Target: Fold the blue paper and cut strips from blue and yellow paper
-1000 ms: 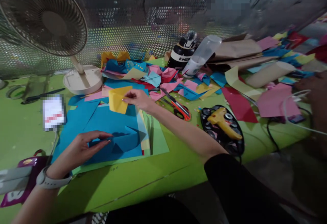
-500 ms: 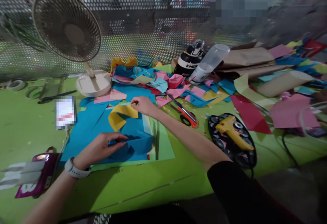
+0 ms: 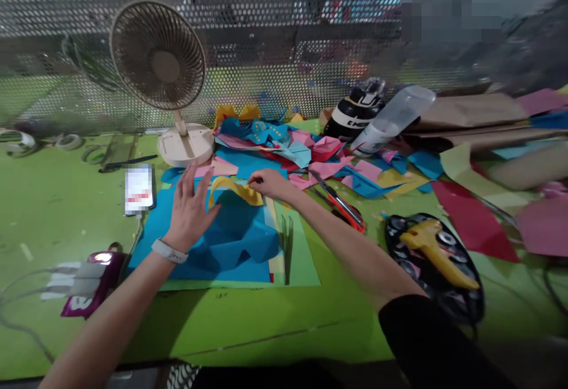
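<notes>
Your right hand (image 3: 270,184) pinches the curved yellow paper strip (image 3: 237,188) by its right end; lengthwise it runs leftward to your left hand (image 3: 190,214), fingers (image 3: 189,183) spread.

Papercraft workspace, crowded. I'm at a green table (image 3: 266,315) heaped with coloured paper scraps (image 3: 326,149), yellow paper (image 3: 225,184) in my right hand (image 3: 273,183). Craft kit within sight: orange-handled cutter (image 3: 351,214), yellow glue gun (image 3: 437,253) on a black tray (image 3: 474,307), tape roll (image 3: 70,142) far left. Perforated metal screen (image 3: 248,81) behind. Personal things share the surface: desk fan (image 3: 166,67), black bottle (image 3: 350,118), phone (image 3: 138,188) on a cable. Home, school or business: can't tell.
</notes>
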The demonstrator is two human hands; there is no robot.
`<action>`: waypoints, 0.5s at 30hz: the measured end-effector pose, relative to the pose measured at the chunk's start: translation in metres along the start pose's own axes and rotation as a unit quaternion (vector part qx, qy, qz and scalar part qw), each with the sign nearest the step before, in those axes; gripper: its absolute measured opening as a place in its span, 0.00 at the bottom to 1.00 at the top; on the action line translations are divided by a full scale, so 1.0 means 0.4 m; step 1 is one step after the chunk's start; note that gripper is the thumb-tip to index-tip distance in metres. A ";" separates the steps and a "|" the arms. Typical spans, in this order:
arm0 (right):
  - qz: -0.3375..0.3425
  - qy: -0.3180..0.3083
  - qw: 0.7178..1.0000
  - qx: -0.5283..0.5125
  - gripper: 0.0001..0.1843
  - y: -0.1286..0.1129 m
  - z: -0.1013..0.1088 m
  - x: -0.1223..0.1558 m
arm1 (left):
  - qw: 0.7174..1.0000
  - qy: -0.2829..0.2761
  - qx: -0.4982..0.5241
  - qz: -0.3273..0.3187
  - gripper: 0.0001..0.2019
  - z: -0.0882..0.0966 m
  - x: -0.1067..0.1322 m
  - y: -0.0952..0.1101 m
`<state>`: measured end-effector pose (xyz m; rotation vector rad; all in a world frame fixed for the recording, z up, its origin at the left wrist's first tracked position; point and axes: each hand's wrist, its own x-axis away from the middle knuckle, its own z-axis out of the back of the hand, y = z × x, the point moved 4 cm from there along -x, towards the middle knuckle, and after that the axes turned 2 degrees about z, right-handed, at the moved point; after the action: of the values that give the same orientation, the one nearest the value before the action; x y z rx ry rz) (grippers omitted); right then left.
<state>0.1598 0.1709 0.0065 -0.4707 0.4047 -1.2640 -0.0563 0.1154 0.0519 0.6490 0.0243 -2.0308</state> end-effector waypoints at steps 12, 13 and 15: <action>-0.020 0.023 0.996 0.085 0.11 -0.016 -0.034 -0.030 | 0.983 -0.097 -0.106 -0.118 0.20 -0.051 -0.047 -0.018; -0.021 0.036 0.994 0.105 0.13 -0.025 -0.035 -0.033 | 0.981 -0.100 -0.114 -0.119 0.19 -0.050 -0.047 -0.019; -0.012 0.065 0.986 0.152 0.17 -0.050 -0.033 -0.042 | 0.980 -0.114 -0.124 -0.107 0.19 -0.054 -0.045 -0.026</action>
<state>0.1324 0.1811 0.0069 -0.1352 0.3094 -1.3576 -0.0484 0.1413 0.0391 0.2624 0.2164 -2.2513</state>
